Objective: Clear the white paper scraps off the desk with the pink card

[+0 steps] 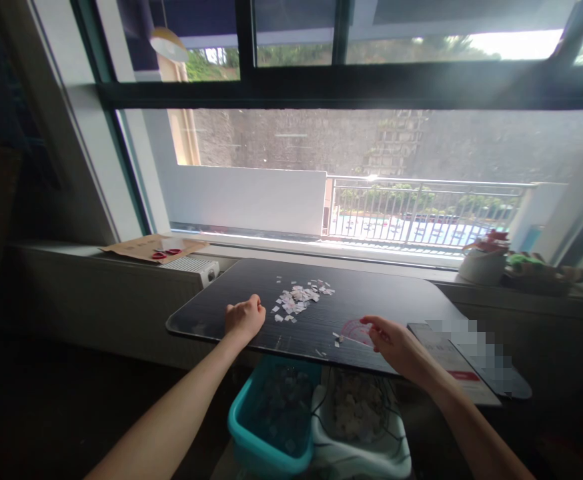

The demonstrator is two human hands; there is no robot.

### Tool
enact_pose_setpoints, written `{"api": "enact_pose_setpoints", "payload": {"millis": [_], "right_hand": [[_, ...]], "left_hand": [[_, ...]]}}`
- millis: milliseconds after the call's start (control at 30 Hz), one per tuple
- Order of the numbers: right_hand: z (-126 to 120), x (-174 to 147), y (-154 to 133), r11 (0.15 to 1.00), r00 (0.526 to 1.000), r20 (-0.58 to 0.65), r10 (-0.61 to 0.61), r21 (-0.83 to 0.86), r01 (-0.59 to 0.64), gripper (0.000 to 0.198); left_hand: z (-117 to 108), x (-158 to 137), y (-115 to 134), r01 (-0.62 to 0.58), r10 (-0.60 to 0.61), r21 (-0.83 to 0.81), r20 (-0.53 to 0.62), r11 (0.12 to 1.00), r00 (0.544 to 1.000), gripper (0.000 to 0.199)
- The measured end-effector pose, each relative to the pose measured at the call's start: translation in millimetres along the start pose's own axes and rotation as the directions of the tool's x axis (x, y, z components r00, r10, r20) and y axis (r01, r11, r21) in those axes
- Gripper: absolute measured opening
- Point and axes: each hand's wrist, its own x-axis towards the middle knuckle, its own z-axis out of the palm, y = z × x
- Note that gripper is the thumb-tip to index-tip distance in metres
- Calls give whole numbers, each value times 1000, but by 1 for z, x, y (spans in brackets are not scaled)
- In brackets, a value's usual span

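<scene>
My left hand [245, 317] is closed in a fist at the near left of the dark tabletop [211, 293]; whatever it may hold is hidden. To its right lies a loose pile of small white paper pieces [299, 298]. My right hand [391, 341] has its fingers bent around the right side of a clear protractor with pink markings [354, 330], low over the table near the front edge. A few paper scraps [338, 339] lie by the protractor's left edge, and thin slivers [320, 353] are closer to the table edge.
Below the table's front edge stand a turquoise basin [236, 427] and a pale basin [401, 443], both holding paper pieces. A flat printed box [451, 360] lies at the right. Red-handled scissors [166, 254] rest on a brown envelope [136, 248] by the window; a pot [481, 265] stands on the sill.
</scene>
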Motion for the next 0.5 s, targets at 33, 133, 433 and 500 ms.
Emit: {"api": "enact_pose_setpoints", "payload": {"millis": [33, 133, 433, 500], "right_hand": [[1, 3, 1, 1000, 1000, 1, -1, -7, 1, 40], [1, 3, 4, 1000, 999, 39, 4, -17, -3, 38], [-6, -8, 8, 998, 997, 43, 63, -20, -62, 37], [-4, -8, 10, 998, 997, 60, 58, -10, -57, 36]], "left_hand": [[0, 0, 0, 2, -2, 1, 1, 1000, 1000, 27], [1, 0, 0, 8, -8, 3, 1, 1000, 1000, 28], [1, 0, 0, 3, -3, 5, -2, 1000, 1000, 26], [1, 0, 0, 1, -1, 4, -1, 1000, 1000, 26]]}}
